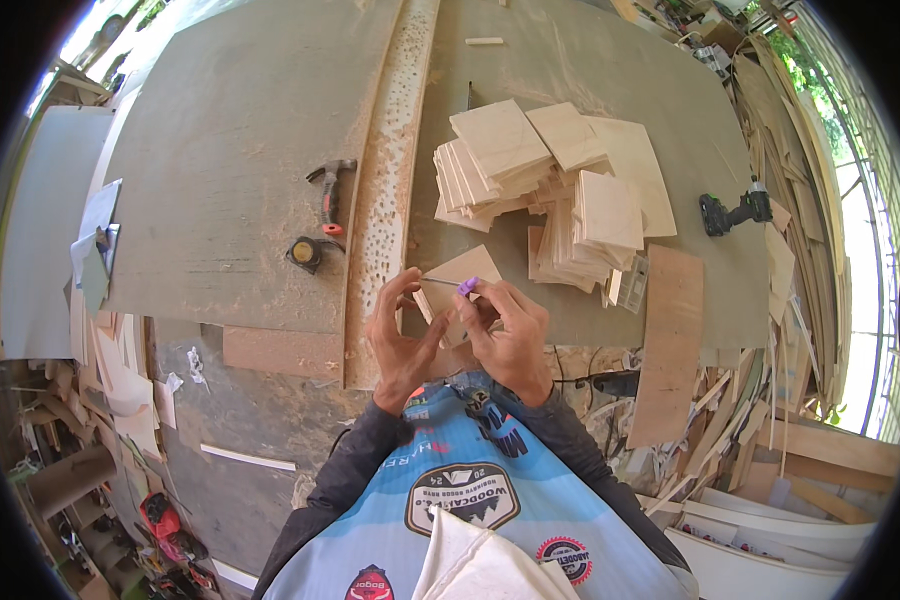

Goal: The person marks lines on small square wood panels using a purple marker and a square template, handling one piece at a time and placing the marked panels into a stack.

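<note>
Your left hand (402,335) gripped a small wooden square (457,283) above the desk (250,150), while your right hand (505,335) pinched a purple piece (467,286) against it.

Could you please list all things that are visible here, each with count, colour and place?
small wooden piece: one, pale brown, held in both hands at the bench edge
purple object: one, small, at the right fingertips
square wooden panels: many, pale, piled on the bench right of centre
hammer: one, black and orange, bench centre-left
tape measure: one, black and yellow, below the hammer
power tool: one, black, bench right
plywood board: one, reddish brown, over the bench's right edge
wood scraps: many, pale, floor at right
left hand: one, on the piece
right hand: one, on the piece
</note>
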Demonstrator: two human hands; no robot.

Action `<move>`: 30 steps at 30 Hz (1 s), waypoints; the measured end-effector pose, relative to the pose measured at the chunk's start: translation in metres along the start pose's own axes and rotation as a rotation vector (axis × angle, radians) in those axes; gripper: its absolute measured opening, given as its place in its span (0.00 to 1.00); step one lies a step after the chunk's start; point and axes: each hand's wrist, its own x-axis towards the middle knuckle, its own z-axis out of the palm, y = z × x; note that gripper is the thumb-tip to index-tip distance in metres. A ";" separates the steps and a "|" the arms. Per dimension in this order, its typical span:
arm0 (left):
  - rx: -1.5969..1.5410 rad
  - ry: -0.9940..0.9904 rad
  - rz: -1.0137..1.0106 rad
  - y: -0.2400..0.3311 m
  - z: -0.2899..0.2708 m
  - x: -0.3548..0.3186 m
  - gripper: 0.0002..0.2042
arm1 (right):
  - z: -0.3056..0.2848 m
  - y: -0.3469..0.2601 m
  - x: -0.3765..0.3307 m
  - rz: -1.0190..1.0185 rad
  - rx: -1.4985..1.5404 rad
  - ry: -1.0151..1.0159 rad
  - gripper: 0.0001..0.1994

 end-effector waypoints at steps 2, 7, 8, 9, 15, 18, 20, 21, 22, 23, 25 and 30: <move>-0.001 -0.004 0.004 -0.001 0.000 0.000 0.34 | 0.001 0.001 0.001 -0.020 -0.009 0.007 0.08; 0.016 -0.002 0.015 -0.001 0.001 0.000 0.34 | 0.002 0.001 0.001 -0.056 -0.067 0.008 0.08; 0.016 0.000 0.015 -0.002 0.001 0.000 0.34 | 0.002 0.000 0.001 -0.055 -0.079 0.003 0.08; 0.015 0.003 0.016 -0.002 0.001 0.001 0.34 | 0.002 0.000 0.001 -0.054 -0.090 -0.003 0.08; -0.005 0.007 -0.016 0.003 0.001 0.001 0.31 | -0.001 -0.005 0.001 -0.043 -0.085 -0.080 0.08; -0.023 0.006 -0.023 0.007 0.003 0.003 0.29 | -0.001 -0.007 -0.002 0.019 -0.035 -0.065 0.09; -0.009 0.003 0.001 0.009 0.001 0.004 0.29 | 0.000 -0.008 -0.003 0.038 -0.007 -0.046 0.10; -0.003 0.000 0.014 0.009 0.001 0.004 0.28 | 0.000 -0.009 -0.004 0.048 0.006 -0.035 0.10; -0.006 0.003 0.016 0.009 0.001 0.004 0.28 | 0.000 -0.009 -0.004 0.019 -0.002 -0.034 0.09; -0.009 0.006 0.019 0.009 0.001 0.004 0.28 | 0.000 -0.008 -0.003 -0.010 -0.011 -0.032 0.09; -0.012 0.007 0.023 0.009 0.001 0.004 0.28 | 0.001 -0.008 -0.003 -0.048 -0.024 -0.029 0.08; -0.014 0.000 0.018 0.010 0.001 0.005 0.28 | 0.001 -0.009 -0.004 0.026 -0.026 -0.035 0.11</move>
